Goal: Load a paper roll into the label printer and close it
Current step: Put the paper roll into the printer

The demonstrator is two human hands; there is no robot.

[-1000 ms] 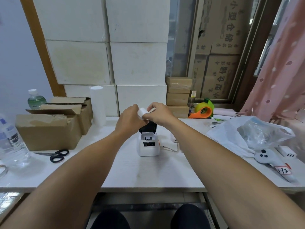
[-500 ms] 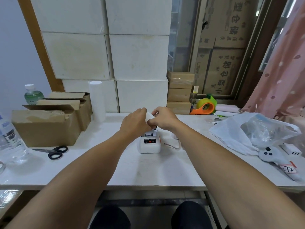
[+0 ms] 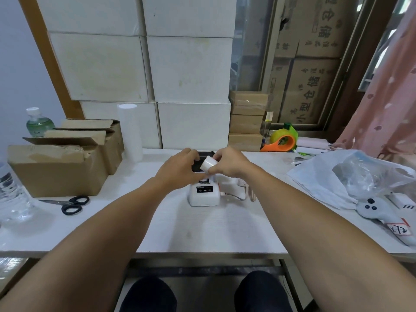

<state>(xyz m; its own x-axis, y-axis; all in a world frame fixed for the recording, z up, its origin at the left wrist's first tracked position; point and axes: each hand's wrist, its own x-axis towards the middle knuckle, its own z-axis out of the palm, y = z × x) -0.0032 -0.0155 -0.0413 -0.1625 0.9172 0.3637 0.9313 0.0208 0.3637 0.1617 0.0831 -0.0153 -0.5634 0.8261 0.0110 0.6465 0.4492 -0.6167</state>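
A small white label printer point(image 3: 204, 194) stands mid-table with its black lid point(image 3: 203, 154) raised behind my hands. My right hand point(image 3: 228, 164) pinches a small white paper roll point(image 3: 208, 164) just above the open top of the printer. Beside it, my left hand point(image 3: 180, 167) curls over the printer's open compartment, fingertips near the lid and close to the roll. Whether the left fingers touch the roll is hidden. A cable point(image 3: 245, 193) runs from the printer's right side.
Cardboard boxes point(image 3: 58, 167) and black scissors point(image 3: 72, 204) lie to the left, a water bottle point(image 3: 11, 194) at the left edge. A tall white cylinder point(image 3: 130, 131) stands behind. A plastic bag point(image 3: 351, 176), a white controller point(image 3: 380, 212) and an orange tape dispenser point(image 3: 281, 141) sit to the right.
The roll has come down from above the printer to just over its open top. It is now pinched in my right hand alone, and the left hand has dropped onto the printer.
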